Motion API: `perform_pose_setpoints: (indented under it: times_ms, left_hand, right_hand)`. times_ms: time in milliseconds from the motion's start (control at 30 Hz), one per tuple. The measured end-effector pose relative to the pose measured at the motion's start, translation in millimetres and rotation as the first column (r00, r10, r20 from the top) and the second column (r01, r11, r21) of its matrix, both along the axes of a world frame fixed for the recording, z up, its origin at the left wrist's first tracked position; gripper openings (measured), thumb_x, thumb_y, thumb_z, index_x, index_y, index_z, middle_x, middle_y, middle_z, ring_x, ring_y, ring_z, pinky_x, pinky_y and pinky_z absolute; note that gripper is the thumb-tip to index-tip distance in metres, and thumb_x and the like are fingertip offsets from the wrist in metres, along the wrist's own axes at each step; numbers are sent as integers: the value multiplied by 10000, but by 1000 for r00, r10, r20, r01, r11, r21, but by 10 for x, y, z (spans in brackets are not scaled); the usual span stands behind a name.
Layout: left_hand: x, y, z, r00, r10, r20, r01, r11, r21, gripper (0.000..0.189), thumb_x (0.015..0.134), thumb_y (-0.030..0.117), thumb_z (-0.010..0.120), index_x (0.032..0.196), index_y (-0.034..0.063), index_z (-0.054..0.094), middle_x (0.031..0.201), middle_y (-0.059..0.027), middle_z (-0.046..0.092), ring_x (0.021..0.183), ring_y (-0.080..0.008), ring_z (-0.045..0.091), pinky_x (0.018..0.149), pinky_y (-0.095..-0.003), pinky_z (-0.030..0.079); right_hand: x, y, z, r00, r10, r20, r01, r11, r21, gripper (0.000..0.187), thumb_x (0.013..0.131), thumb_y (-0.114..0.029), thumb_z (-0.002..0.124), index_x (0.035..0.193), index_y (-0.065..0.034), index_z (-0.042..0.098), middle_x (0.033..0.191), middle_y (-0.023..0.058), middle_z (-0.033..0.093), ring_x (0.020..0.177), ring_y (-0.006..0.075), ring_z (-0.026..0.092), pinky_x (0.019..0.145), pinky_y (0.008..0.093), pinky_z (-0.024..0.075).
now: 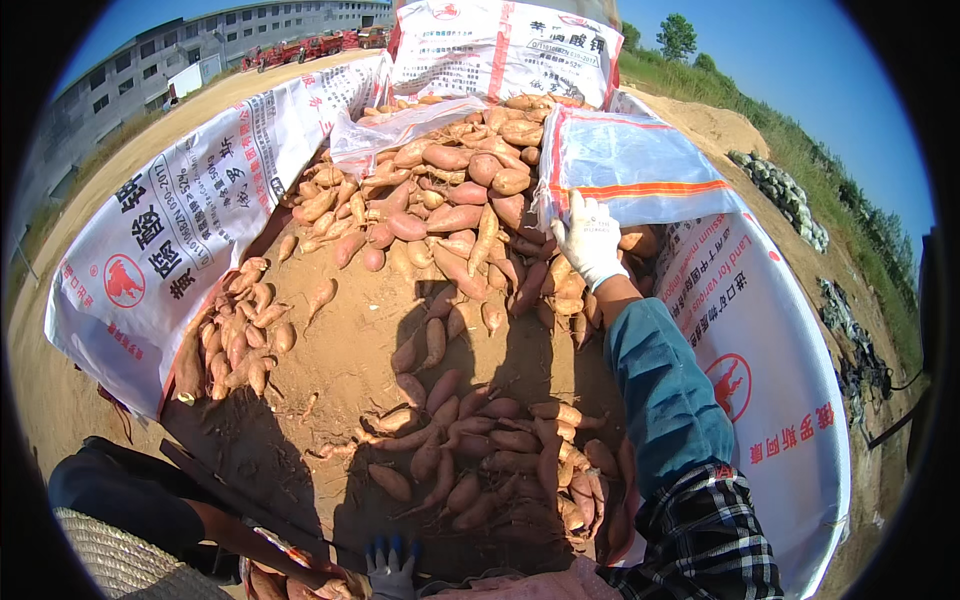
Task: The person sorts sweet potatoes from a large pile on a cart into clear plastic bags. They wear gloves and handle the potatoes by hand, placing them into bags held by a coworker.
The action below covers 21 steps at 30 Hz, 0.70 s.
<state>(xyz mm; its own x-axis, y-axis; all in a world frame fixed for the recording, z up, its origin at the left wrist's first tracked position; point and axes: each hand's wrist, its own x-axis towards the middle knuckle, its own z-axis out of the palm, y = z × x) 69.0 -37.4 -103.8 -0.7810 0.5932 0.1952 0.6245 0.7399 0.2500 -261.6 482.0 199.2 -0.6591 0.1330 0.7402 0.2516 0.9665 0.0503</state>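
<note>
My right hand (589, 238), in a white glove, grips the near edge of a pale blue translucent woven bag (637, 161) with red and orange stripes. The bag lies over the right side of a large heap of sweet potatoes (457, 195). Its fingertips are partly hard to make out against the bag. At the bottom edge, my left hand (390, 574), in a grey glove with blue fingertips, rests in shadow at the near edge of the load bed, its fingers apart and nothing seen in it. Loose sweet potatoes (487, 457) lie just beyond it.
White printed woven sacks (187, 210) line the bed's sides and back. Another clear bag (405, 131) lies on the heap. A smaller sweet potato pile (240, 330) is at left. A co-worker's arm (247, 540) and woven straw hat (127, 559) show at lower left, beside a container of sweet potatoes (274, 583).
</note>
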Motion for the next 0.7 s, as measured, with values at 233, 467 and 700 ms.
perform_pose_setpoints:
  times_ms: [233, 467, 700]
  left_hand:
    - [-49, -77, -513, 963, -39, -265, 5, 992, -128, 661, 828, 522, 549, 1414, 219, 504, 1484, -159, 400, 1316, -477, 385, 1068, -661, 300]
    - [-151, -22, -337, 968, 94, -231, -90, 996, 27, 677, 820, 548, 559, 1412, 222, 507, 1485, -156, 400, 1318, -477, 382, 1067, -662, 299]
    - [-43, -106, 34, 997, -3, 74, 12, 992, -123, 599, 789, 514, 631, 1304, 209, 598, 1457, -195, 411, 1268, -477, 417, 1046, -663, 277]
  right_hand:
    - [-730, 177, -329, 947, -285, 149, 261, 952, 162, 272, 924, -129, 478, 1143, -19, 597, 859, 112, 674, 828, 280, 660, 739, 425, 484]
    - [-679, -126, 1, 941, -115, 318, 119, 993, 7, 324, 948, -252, 440, 1111, -69, 652, 941, 148, 712, 881, 321, 693, 751, 462, 525]
    - [-399, 439, 531, 977, -64, 203, 86, 991, -103, 282, 878, -200, 481, 957, -38, 698, 947, 254, 682, 938, 414, 654, 842, 481, 507]
